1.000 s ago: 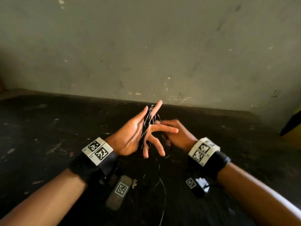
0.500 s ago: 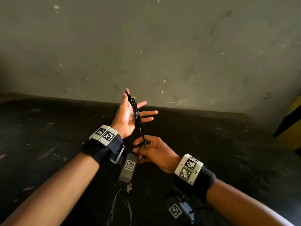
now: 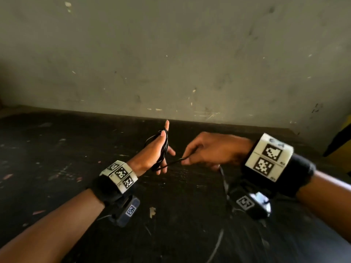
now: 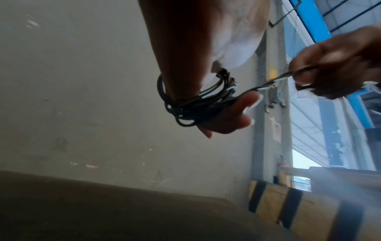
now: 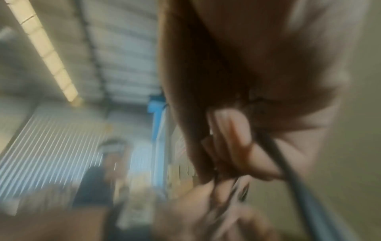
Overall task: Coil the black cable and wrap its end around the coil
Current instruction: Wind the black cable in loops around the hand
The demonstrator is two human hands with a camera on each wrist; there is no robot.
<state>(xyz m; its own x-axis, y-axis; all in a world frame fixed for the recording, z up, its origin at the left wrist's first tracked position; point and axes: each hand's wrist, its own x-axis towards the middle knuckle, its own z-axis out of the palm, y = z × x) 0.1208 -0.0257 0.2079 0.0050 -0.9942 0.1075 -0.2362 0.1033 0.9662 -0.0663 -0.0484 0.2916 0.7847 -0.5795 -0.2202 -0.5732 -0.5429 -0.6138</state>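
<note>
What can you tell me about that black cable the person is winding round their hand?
The black cable is thin, glossy and flexible. Several loops of it sit bundled around the left hand, whose fingers are spread straight. From the bundle one strand runs taut to the right hand, which pinches it between thumb and fingertips. Beyond the pinch, more cable hangs down towards the dark table; its end is not visible.

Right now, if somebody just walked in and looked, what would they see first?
First, the black cable looped many times around the left hand, held up mid-picture over the dark table. Next, the right hand beside it, pinching a strand pulled out from the coil. Then the white checkered marker blocks strapped on both wrists.
</note>
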